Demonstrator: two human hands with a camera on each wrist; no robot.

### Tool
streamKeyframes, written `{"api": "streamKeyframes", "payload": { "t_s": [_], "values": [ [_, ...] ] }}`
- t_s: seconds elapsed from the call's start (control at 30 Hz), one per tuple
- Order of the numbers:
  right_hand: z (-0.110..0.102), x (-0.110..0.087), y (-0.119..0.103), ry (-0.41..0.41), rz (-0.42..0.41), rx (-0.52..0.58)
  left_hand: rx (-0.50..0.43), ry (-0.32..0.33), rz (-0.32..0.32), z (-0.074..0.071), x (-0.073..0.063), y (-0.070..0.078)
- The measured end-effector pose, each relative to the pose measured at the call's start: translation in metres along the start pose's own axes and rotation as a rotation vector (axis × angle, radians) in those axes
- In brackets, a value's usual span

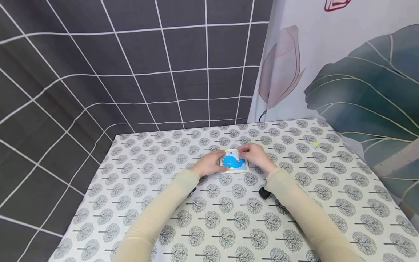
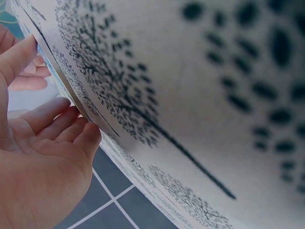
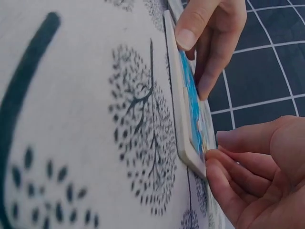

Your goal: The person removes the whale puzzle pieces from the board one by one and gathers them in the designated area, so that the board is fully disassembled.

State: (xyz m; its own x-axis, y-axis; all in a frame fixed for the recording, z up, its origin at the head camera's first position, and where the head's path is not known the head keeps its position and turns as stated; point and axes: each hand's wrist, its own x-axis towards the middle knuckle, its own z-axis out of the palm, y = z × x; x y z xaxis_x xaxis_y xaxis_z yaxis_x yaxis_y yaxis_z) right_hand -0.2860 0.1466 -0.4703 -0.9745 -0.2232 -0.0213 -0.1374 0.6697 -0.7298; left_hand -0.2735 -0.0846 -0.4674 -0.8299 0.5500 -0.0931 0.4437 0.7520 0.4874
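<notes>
A small flat puzzle board (image 1: 233,163) with a cream rim and a blue whale picture lies on the tablecloth in the head view. My left hand (image 1: 208,163) grips its left side, thumb at the near edge and fingers at the far one. At the far right corner is my right hand (image 1: 256,155), its fingers bent over the picture by the whale's tail. In the right wrist view, the thumb and index finger of this hand (image 3: 259,171) come close together at the board's end (image 3: 183,143); I cannot tell whether they pinch a small piece.
A small yellow and green piece (image 1: 315,144) lies at the far right of the table. The tree-print tablecloth (image 1: 212,222) covers the tabletop. A dark grid curtain (image 1: 183,83) hangs behind and to the left, and a leaf-print curtain (image 1: 360,91) to the right.
</notes>
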Motion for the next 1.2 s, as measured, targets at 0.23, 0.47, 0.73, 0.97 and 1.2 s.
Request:
{"api": "streamKeyframes", "payload": {
  "t_s": [0.23, 0.47, 0.73, 0.97, 1.2],
  "values": [
    [0.006, -0.004, -0.009, 0.019, 0.014, 0.012, 0.001, 0.003, 0.011, 0.001, 0.0, 0.001],
    [0.014, -0.003, -0.01, 0.025, 0.021, -0.016, 0.002, 0.001, 0.017, 0.006, 0.001, 0.002],
    [0.012, 0.006, -0.012, -0.021, 0.041, -0.039, 0.007, 0.006, 0.01, 0.002, 0.001, 0.001],
    [0.011, 0.008, -0.014, -0.03, 0.064, -0.005, 0.009, 0.005, 0.001, -0.001, 0.0, 0.002],
    [0.013, 0.009, -0.013, -0.038, 0.067, 0.011, 0.006, 0.001, -0.004, -0.001, 0.0, 0.001]
  ]
}}
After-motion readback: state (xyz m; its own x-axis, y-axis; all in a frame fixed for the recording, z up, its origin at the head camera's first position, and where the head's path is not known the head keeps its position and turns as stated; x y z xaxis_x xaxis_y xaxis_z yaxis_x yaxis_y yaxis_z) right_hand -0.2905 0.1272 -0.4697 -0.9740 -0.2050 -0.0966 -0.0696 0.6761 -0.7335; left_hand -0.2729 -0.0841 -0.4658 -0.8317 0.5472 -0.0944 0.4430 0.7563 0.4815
